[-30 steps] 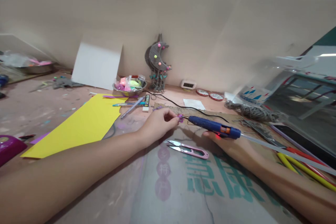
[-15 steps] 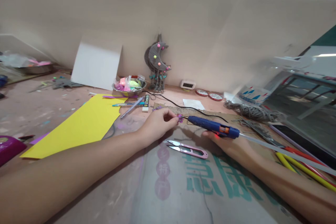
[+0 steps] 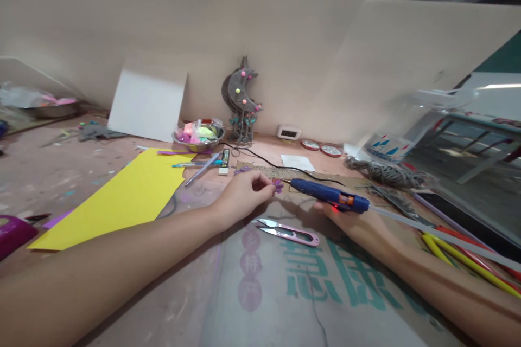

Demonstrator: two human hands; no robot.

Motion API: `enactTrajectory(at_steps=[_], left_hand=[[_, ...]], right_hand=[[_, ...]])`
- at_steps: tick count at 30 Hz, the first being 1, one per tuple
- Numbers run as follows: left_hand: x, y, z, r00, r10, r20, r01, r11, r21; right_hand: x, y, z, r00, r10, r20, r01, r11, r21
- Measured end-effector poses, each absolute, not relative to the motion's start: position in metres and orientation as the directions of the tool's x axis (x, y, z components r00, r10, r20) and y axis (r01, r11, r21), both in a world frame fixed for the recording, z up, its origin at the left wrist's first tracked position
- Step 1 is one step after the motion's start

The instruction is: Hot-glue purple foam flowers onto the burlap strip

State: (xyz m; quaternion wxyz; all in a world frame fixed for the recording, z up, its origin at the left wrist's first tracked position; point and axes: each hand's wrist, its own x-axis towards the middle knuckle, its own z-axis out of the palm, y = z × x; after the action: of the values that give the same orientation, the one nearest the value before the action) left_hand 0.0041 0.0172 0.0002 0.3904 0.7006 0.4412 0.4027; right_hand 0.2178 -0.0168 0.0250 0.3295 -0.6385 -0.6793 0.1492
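Between thumb and fingertips, my left hand (image 3: 248,193) pinches a small purple flower-like piece (image 3: 278,185). My right hand (image 3: 345,222) is wrapped round a blue hot glue gun (image 3: 325,192), its fingers partly hidden behind the body. The metal nozzle points left and is at or very close to the purple piece; whether they touch I cannot tell. A long translucent glue stick (image 3: 411,222) sticks out of the gun's back end, and a red light glows on its underside. Pink thread snips (image 3: 288,232) lie on the printed cardboard just below both hands.
Yellow paper (image 3: 118,195) lies on the left, with pens (image 3: 203,168) beside it. Behind stand a bowl of colourful clay packs (image 3: 199,135) and a grey moon ornament (image 3: 242,92). A black cord (image 3: 277,164) crosses the back. Grey yarn (image 3: 382,172), a phone (image 3: 468,222) and pliers (image 3: 439,244) lie right.
The purple piece shows its petals more openly now, turned slightly in my left fingers. The glue gun stays at nearly the same spot beside it. The whole view has shifted slightly.
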Motion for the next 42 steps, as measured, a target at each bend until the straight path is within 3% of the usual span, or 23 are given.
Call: enactTrajectory(at_steps=[3,6,8,10,14,19,25,32,36,39,42], left_hand=[[0.004,0.018,-0.001,0.291,0.933,0.211,0.315,-0.302,0.900],[0.004,0.019,-0.003,0.295,0.933,0.207,0.293,-0.295,0.910],[0.005,0.018,-0.002,0.301,0.932,0.203,0.264,-0.286,0.921],[0.005,0.017,-0.001,0.303,0.931,0.203,0.258,-0.285,0.923],[0.005,0.016,0.001,0.303,0.928,0.218,0.291,-0.308,0.906],[0.006,0.018,-0.001,0.316,0.923,0.220,0.273,-0.311,0.910],[0.007,0.020,-0.003,0.314,0.928,0.199,0.268,-0.288,0.919],[0.006,0.020,-0.004,0.296,0.931,0.212,0.249,-0.290,0.924],[0.004,0.023,-0.005,0.283,0.925,0.255,0.179,-0.312,0.933],[0.003,0.025,-0.006,0.259,0.930,0.263,0.181,-0.314,0.932],[0.002,0.025,-0.005,0.257,0.935,0.245,0.192,-0.298,0.935]], right_hand=[[0.230,-0.013,0.027,-0.038,0.961,0.273,0.760,0.205,-0.617],[0.244,-0.009,0.034,-0.112,0.936,0.335,0.641,0.325,-0.695],[0.251,-0.006,0.043,-0.112,0.913,0.392,0.534,0.388,-0.751],[0.255,0.001,0.053,-0.093,0.911,0.402,0.533,0.387,-0.752],[0.264,0.037,0.068,-0.069,0.955,0.288,0.762,0.237,-0.603],[0.284,0.099,0.049,-0.012,0.971,0.237,0.876,0.124,-0.465],[0.292,0.126,0.015,-0.014,0.970,0.242,0.902,0.117,-0.416],[0.302,0.101,0.020,-0.068,0.970,0.231,0.933,0.144,-0.330],[0.303,0.062,0.022,-0.030,0.939,0.342,0.970,0.110,-0.216],[0.288,0.037,0.028,-0.174,0.895,0.412,0.950,0.262,-0.169],[0.257,0.020,0.036,-0.381,0.861,0.337,0.838,0.476,-0.267]])
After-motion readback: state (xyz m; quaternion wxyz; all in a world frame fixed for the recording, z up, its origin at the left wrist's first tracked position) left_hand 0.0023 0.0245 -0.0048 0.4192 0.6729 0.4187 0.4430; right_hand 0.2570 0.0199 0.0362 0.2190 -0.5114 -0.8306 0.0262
